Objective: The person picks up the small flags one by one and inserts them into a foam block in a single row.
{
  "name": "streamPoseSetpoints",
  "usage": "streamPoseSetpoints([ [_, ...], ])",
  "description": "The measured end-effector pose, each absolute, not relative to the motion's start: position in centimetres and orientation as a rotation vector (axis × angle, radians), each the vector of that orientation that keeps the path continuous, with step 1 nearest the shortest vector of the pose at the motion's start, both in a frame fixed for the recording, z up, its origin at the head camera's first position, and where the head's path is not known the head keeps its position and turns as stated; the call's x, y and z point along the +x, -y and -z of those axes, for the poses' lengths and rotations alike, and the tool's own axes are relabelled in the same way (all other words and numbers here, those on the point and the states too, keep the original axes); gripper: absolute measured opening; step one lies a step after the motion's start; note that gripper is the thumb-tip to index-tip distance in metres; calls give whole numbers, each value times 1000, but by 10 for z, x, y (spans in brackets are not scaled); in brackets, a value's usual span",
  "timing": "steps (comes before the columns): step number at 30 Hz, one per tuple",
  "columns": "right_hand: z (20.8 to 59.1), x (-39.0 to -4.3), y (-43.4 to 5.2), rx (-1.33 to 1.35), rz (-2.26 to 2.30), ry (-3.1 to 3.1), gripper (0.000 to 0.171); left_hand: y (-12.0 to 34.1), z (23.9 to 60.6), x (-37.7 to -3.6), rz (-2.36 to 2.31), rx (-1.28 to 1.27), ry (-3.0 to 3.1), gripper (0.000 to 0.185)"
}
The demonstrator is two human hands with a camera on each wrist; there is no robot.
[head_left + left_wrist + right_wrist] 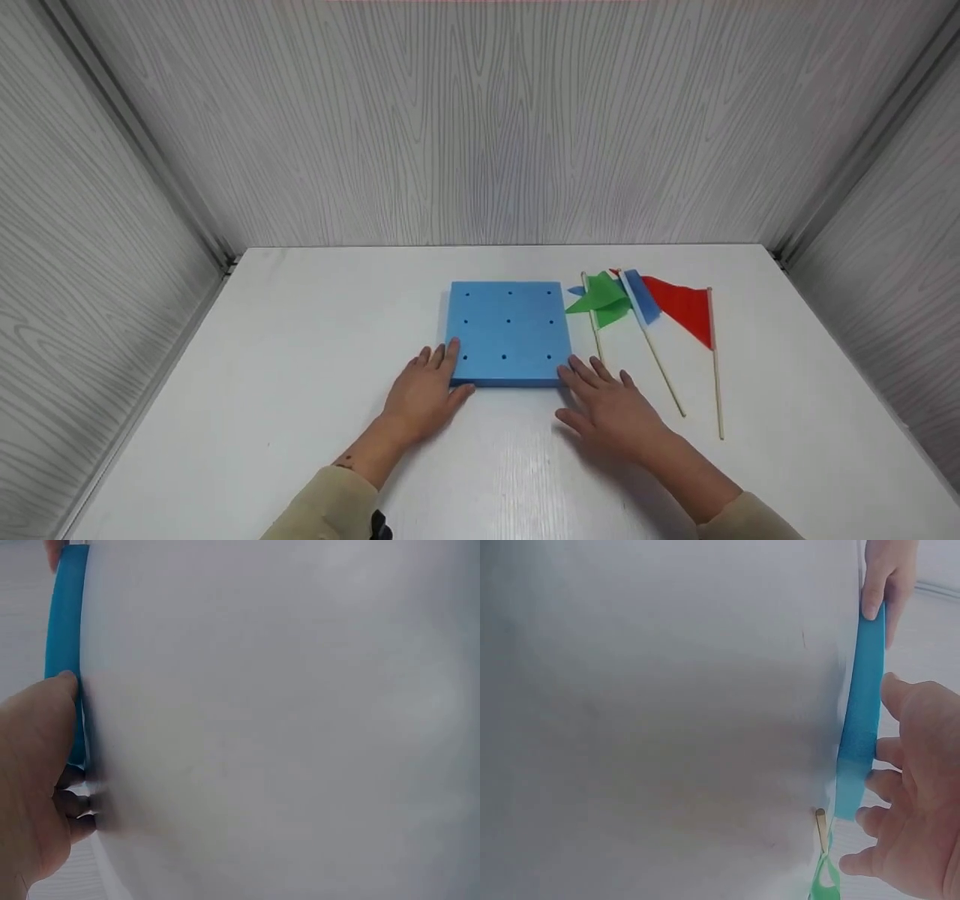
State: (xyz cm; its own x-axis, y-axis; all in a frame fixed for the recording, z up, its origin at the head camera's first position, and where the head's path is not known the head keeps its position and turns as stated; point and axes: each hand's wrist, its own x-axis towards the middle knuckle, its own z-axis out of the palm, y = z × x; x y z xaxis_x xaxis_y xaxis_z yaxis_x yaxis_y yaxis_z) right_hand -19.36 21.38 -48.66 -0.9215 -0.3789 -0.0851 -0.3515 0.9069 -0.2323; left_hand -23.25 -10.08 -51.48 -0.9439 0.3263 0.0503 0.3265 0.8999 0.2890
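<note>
A square blue board (508, 330) with rows of small holes lies flat on the table. My left hand (424, 394) touches its front left corner, index finger stretched along the left side and thumb against the front edge. In the left wrist view that thumb (67, 682) rests on the board's blue edge (66, 622). My right hand (611, 412) is spread at the front right corner, fingers extended. From the right wrist, my right hand (922, 787) appears with fingers apart beside the board's edge (862, 705); whether they touch it, I cannot tell.
Several small flags on thin sticks lie right of the board: a green flag (609, 300), a blue flag (643, 296) and a red flag (686, 307) among them. Wood-grain panels (480, 135) enclose the white table (322, 322) at the back and both sides.
</note>
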Motion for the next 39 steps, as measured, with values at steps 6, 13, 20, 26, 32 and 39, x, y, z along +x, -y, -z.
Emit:
streamPoseSetpoints([
  [6,486,-196,-219,-552,379,-2936,70,99,513,-236,491,-549,3059,81],
  [13,488,-199,-224,-574,459,-2921,68,101,511,-240,461,-590,3051,82],
  [20,486,-202,-232,-508,722,-2973,61,100,508,-239,408,-623,3058,82],
  [26,481,-217,-249,-196,1076,-2946,58,99,508,-238,410,-624,3055,82],
  [32,478,-231,-267,-80,1380,-2825,56,102,512,-239,405,-618,3049,81],
  [39,474,-237,-290,48,1587,-2666,58,106,514,-240,399,-605,3049,81],
])
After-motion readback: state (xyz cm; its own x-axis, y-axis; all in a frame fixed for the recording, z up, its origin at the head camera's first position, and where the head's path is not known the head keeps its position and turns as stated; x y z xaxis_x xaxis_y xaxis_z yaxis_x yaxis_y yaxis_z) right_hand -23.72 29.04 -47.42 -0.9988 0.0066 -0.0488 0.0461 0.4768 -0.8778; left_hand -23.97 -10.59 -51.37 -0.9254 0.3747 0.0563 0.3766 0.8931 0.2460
